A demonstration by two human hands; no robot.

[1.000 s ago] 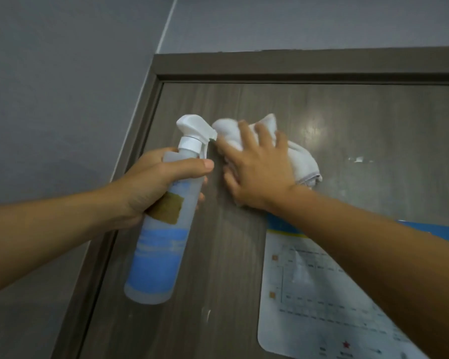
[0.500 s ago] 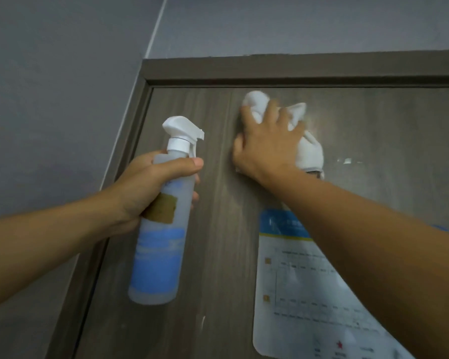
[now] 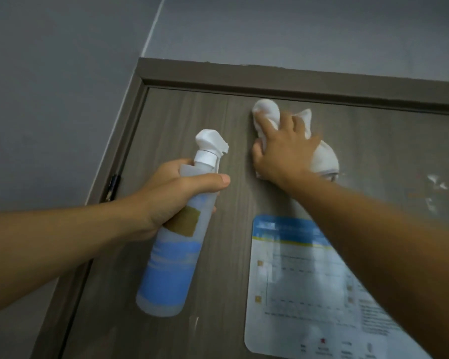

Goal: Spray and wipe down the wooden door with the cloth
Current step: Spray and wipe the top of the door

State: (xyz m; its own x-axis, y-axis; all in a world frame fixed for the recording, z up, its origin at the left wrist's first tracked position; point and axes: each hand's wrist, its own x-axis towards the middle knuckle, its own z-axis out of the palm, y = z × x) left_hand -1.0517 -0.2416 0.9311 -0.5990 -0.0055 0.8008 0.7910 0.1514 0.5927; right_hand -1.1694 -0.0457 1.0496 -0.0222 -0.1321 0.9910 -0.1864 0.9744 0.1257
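Wooden door (image 3: 192, 120): right hand (image 3: 285, 154) presses one cloth (image 3: 324, 161); left hand (image 3: 174, 193) grips one spray bottle (image 3: 171, 263).

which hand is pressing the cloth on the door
The right hand: its fingers spread over the white cloth against the wooden door. The left hand grips the spray bottle instead.

cloth (image 3: 324, 159) on door (image 3: 182, 120) near its top, spray bottle (image 3: 176, 244) left, notice (image 3: 296, 286) below
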